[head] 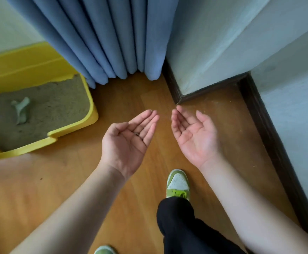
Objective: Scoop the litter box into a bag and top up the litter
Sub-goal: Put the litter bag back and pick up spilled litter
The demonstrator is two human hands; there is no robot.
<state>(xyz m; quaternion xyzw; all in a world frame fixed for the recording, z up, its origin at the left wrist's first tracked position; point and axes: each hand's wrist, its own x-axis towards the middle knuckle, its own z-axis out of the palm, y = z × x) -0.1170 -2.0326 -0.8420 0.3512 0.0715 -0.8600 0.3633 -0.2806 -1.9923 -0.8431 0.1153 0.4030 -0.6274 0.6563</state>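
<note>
Left hand (125, 143) and right hand (193, 136) hover palms-up, fingers loose, holding nothing, over wood floor (116, 107); yellow box (72, 129) left of them, blue curtain (113, 43) beyond.

Hands: two — left hand (126, 143) and right hand (195, 136), both palm-up, holding nothing
Litter box (72, 129): one — yellow
Scoop (21, 110): one, lying in the litter
Green shoes (178, 184): two
Curtain (103, 33): one
</note>
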